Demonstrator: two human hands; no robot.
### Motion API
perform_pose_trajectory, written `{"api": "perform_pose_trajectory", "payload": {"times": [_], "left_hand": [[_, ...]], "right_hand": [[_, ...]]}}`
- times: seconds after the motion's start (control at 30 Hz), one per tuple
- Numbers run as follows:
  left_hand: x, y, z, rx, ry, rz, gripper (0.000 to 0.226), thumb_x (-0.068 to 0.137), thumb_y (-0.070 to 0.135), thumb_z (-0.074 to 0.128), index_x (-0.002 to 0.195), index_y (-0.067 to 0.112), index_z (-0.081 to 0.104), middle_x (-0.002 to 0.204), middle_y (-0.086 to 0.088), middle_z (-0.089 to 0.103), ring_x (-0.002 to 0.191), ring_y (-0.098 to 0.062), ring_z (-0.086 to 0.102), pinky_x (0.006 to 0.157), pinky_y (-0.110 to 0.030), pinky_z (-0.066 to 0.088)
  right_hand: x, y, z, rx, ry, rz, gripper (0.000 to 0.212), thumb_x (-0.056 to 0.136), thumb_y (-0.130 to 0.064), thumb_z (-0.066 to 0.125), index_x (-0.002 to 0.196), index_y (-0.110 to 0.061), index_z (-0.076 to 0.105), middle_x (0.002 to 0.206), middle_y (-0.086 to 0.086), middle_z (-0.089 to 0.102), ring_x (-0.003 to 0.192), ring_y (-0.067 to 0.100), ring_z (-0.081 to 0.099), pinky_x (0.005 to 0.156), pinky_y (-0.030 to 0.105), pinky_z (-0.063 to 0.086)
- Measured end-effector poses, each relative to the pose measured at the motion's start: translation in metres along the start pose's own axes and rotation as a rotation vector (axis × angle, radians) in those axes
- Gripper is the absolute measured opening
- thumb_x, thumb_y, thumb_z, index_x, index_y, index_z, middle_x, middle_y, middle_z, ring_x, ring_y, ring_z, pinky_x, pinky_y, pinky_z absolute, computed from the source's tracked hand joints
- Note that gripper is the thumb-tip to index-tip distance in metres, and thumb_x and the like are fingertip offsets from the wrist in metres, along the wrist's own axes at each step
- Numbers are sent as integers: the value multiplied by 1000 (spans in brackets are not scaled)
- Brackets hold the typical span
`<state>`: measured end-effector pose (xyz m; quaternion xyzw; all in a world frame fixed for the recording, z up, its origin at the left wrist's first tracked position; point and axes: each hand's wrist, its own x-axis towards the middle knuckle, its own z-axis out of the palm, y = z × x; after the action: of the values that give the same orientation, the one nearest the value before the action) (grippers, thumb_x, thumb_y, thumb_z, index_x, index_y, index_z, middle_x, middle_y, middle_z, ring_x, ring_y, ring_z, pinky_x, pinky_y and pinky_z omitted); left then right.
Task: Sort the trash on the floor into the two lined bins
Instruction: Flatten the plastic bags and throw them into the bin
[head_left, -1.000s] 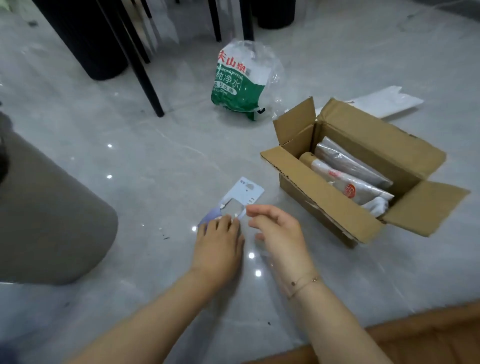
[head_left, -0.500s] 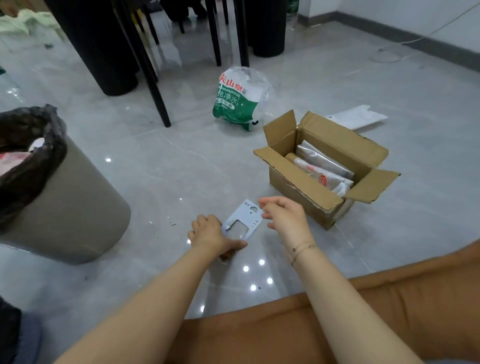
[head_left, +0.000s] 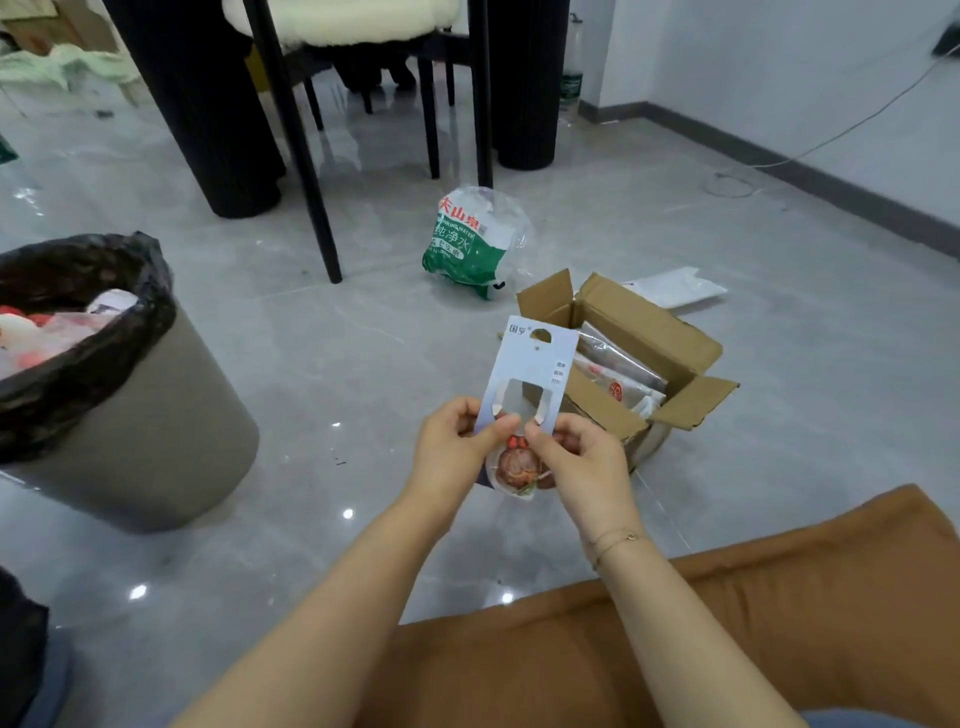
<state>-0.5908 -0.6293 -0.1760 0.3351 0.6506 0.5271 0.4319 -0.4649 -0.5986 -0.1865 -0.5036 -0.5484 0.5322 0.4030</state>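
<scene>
A pale blue card package (head_left: 535, 364) with a cut-out window and a food picture at its lower end is held upright above the floor. My left hand (head_left: 452, 449) pinches its lower left edge and my right hand (head_left: 584, 457) pinches its lower right. A grey bin with a black liner (head_left: 130, 395) stands at the left, with trash inside. An open cardboard box (head_left: 644, 332) holding foil and plastic packets sits on the floor just behind the card. A crumpled green and clear plastic wrapper (head_left: 467, 244) lies farther back. A white plastic bag (head_left: 675, 286) lies behind the box.
Black chair and table legs (head_left: 306, 156) stand at the back, near the wrapper. An orange-brown cushion (head_left: 675, 639) fills the bottom right under my arms. A wall with a dark skirting board (head_left: 831, 176) and a loose cable runs along the right.
The card package has come up off the floor and now stands upright in both hands. The view has tilted up, showing more of the bin and the room.
</scene>
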Motion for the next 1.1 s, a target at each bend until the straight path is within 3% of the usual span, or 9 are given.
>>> {"api": "perform_pose_trajectory", "payload": {"times": [0.1,0.2,0.33,0.43,0.53,0.6,0.77,0.93,1.1], "left_hand": [[8,8,16,-92,-39,39,17,86,17,70,95,3,66,89,-13,72,71,-15,70,59,-27,58],[19,12,38,-149,-102,46,17,86,23,70,95,11,62,91,-11,70,75,-13,68,67,-24,56],[34,-8,55,-70,-66,-40,34,81,31,75,102,13,56,98,-6,63,91,-19,63,82,-33,53],[44,-19,61,-76,-30,-117,39,79,36,76,103,14,55,99,-7,64,89,-18,65,83,-32,54],[49,-9,74,-149,-104,-181,45,84,45,68,109,8,61,102,-9,70,88,-18,68,80,-29,56],[51,-1,83,-208,-130,-206,46,86,47,65,104,5,64,93,-8,71,81,-18,67,74,-26,56],[56,8,103,-194,-102,-228,31,91,33,63,107,6,63,98,-9,71,74,-15,68,53,-16,53],[43,11,91,-127,-62,-287,14,98,7,50,107,3,61,91,-10,67,73,-16,65,51,-18,55],[12,11,31,90,-93,-302,18,98,10,51,112,2,58,105,-16,69,95,-28,68,75,-32,57]], "right_hand": [[-1,-12,-14,-134,110,-199,4,87,-19,68,86,-18,71,79,-1,72,78,16,68,73,36,58],[3,-27,-36,-279,201,-312,6,87,-22,67,89,-21,73,79,-9,71,74,6,66,69,23,54],[19,-41,-66,-486,218,-436,15,86,-30,68,80,-18,73,69,-5,69,66,11,61,62,27,50],[39,-43,-91,-422,263,-422,6,82,-23,72,79,-27,73,68,-4,69,68,12,63,66,23,51],[49,-30,-104,-162,362,-337,5,79,-25,75,74,-23,74,70,5,71,70,21,64,73,47,56],[52,-27,-103,-29,391,-281,5,79,-22,76,74,-21,75,68,3,70,69,21,63,72,51,56],[63,-35,-114,124,459,-285,15,80,-18,75,66,-23,71,62,-5,63,63,9,55,65,30,51],[59,-28,-116,-31,438,-306,5,83,-22,71,79,-20,74,66,-17,66,61,-4,58,65,20,48],[52,-29,-106,-307,386,-397,7,90,-23,62,85,-27,66,72,-9,64,72,12,62,65,23,48]]}}
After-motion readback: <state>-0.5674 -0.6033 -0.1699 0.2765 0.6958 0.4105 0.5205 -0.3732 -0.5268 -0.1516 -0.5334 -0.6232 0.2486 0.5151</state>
